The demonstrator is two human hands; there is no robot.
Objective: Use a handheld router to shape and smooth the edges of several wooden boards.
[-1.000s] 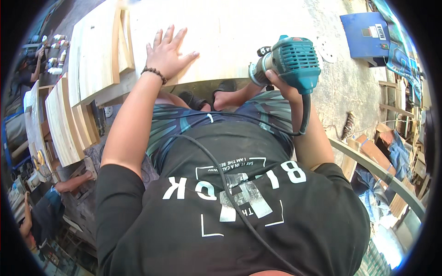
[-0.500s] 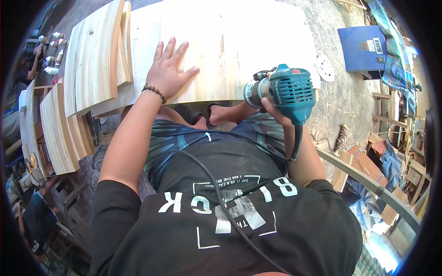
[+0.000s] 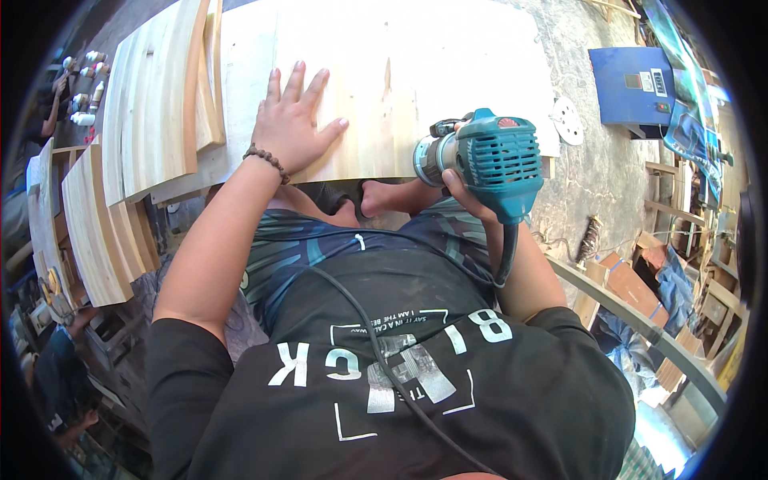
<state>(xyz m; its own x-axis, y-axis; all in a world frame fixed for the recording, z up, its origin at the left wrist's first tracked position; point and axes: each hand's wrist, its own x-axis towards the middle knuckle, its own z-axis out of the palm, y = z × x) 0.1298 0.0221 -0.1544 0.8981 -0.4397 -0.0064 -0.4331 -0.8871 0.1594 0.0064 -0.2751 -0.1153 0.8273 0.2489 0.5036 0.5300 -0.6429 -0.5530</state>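
A wide pale wooden board [image 3: 400,72] lies flat in front of me. My left hand [image 3: 292,124] presses on it with fingers spread, a dark bead bracelet on the wrist. My right hand [image 3: 464,196] grips a teal electric trim router [image 3: 480,160], held on its side against the board's near edge. Its black cord [image 3: 376,344] runs down across my black shirt. The router's bit is hidden where it meets the wood.
Stacked curved pale planks [image 3: 152,104] lie to the left, more planks [image 3: 88,232] lower left. A blue machine box [image 3: 632,84] and a white sanding disc [image 3: 570,120] sit on the concrete floor at right. Wood scraps [image 3: 632,284] clutter the lower right. Another person [image 3: 56,384] crouches lower left.
The board, my left hand and the router sit lower and closer in the picture. The router has slid slightly left along the board's near edge. My left hand stays pressed flat.
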